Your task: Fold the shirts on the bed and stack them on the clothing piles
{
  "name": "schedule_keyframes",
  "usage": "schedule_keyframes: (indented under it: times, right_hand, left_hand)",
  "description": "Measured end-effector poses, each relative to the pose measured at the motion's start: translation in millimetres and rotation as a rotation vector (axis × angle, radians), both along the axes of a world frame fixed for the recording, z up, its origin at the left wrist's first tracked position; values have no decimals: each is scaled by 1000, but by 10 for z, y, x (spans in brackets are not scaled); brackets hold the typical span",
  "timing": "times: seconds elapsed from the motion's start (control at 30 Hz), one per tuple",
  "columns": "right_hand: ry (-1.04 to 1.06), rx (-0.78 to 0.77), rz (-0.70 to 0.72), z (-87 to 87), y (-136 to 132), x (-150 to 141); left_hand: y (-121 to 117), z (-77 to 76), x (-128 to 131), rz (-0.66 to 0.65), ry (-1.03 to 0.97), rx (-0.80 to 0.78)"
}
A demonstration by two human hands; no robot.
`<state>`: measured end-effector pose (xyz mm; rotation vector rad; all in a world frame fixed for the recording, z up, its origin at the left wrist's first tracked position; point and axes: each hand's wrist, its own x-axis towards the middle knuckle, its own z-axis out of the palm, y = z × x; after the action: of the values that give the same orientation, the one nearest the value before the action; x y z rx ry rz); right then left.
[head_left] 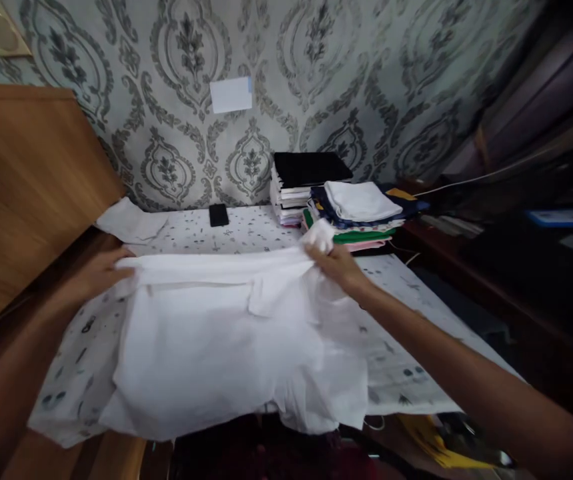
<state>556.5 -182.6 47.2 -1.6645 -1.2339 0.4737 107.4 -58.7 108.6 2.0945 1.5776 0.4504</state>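
White cotton-looking cloth, soft and creased, makes up the garment (206,340) spread across the near part of the table, its lower edge drooping over the front. From where I stand, the left hand (103,272) pinches its far left corner, and the right hand (336,265) clenches a bunched lump at the far right. Just beyond that right hand, a mixed pile of folded clothes (356,235), topped by a square white cloth (361,201), crowds the table's back corner; behind it rises a taller stack (286,197) capped in black. A smooth wood-grained panel (31,193) hems in the left side, near a rumpled white piece (131,221). Flat and dark, a phone-like slab (219,215) lies towards the wall on the thin printed cover (186,233). Grey scrolling medallions pattern the wallpaper (251,143), where a pale rectangular card (231,95) hangs.
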Motion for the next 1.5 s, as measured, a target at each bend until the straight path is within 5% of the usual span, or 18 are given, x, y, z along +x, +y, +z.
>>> schedule_keyframes:
  times: [0.1,0.2,0.37,0.57,0.77,0.93,1.1,1.23,1.37,1.5]
  right_hand:
    - [-454,-187,-32,-493,18,85]
    - [-731,-69,127,-607,-204,119]
    - [-831,-133,652,-416,-564,0]
    - [-946,-225,544,-405,-520,-153]
    - [-538,-69,147,-307,-151,72]
    - [90,-56,74,-42,392,123]
    - [413,-25,67,73,788,-58]
    - [554,24,65,91,919,-121]
    - [580,115,22,85,1034,-76]
    - [653,180,-57,63,1238,-4]
  left_hand:
    - [141,-549,16,70,233,-37]
    - [125,-830,-66,54,300,-30]
    - [25,-875,-143,-107,351,25]
    - [-81,-907,-26,-10,410,154]
    - [111,-873,-95,126,178,140]
    - [223,-773,-90,128,-6,51]
    - [-42,-817,177,-160,223,109]
    - [-108,-919,275,-225,457,234]
    - [135,-921,145,-99,365,227]
    - [568,-866,30,117,-51,47]
